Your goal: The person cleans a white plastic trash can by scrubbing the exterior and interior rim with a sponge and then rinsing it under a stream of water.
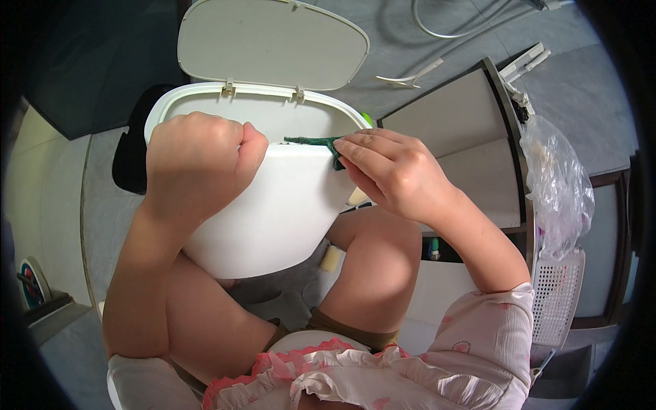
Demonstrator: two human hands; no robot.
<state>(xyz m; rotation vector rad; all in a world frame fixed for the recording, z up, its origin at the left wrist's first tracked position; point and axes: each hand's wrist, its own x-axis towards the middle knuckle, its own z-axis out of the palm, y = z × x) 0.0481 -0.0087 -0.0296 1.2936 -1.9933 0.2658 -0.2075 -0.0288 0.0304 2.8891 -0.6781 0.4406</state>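
Note:
A white plastic bin (271, 205) stands tilted between the person's knees, its pale lid (271, 43) swung back on two hinges. My left hand (202, 159) is closed over the left part of the near rim, thumb curled against the fingers; the fingertips are hidden. In my right hand (389, 166) a dark green scouring pad (312, 141) is pinched at the right end of that rim. The pad is draped over the edge, partly inside the bin and partly down its outer wall.
A yellow sponge-like block (332, 259) lies on the grey floor below. To the right are a cabinet (471, 154), a clear plastic bag (558, 184) and a perforated white basket (556, 300). Behind, a shower hose (435, 33) hangs by the tiled wall. Something black (128, 159) is left of the bin.

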